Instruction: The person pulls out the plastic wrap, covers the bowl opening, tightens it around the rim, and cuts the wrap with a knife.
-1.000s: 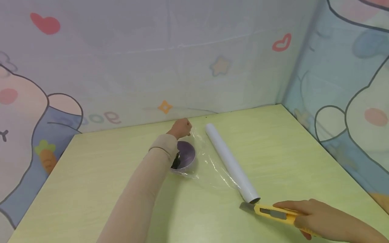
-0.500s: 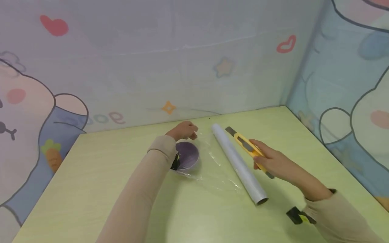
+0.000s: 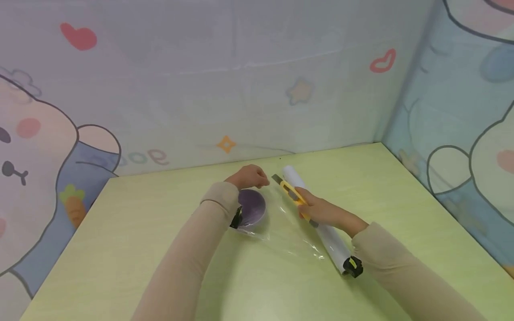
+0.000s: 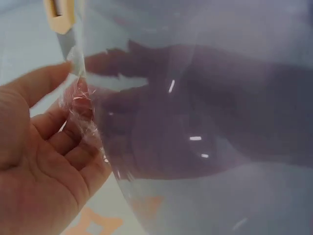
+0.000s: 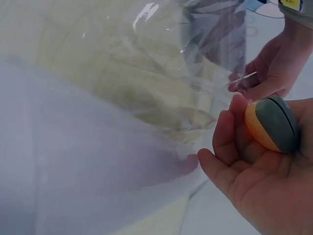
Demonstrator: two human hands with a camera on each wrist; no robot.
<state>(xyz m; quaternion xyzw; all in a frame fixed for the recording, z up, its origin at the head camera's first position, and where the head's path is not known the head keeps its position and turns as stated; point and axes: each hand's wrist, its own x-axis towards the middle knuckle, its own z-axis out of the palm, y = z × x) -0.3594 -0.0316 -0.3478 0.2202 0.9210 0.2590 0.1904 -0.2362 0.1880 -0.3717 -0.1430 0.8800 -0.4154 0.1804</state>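
My left hand (image 3: 250, 176) pinches the far corner of a clear plastic wrap sheet (image 4: 195, 107); in the left wrist view the edge bunches between thumb and fingers. Under the sheet, just in front of that hand, stands a purple bowl (image 3: 253, 207), partly hidden by my left wrist. My right hand (image 3: 323, 210) grips a yellow utility knife (image 3: 292, 191), its dark blade tilted up toward my left fingertips. In the left wrist view the blade of the knife (image 4: 61, 22) is right at the bunched edge. Beneath my right hand lies the plastic wrap roll (image 3: 333, 243), and the sheet stretches from it to the bowl.
All of this is on a pale yellow-green table (image 3: 132, 249). Behind it hangs a cartoon-printed curtain (image 3: 168, 98), meeting the table's back edge, with another printed panel along the right side.
My right hand has carried the utility knife from the near right, up and leftward across the roll, to beside my left hand. The left hand keeps its pinch on the sheet, shifting slightly.
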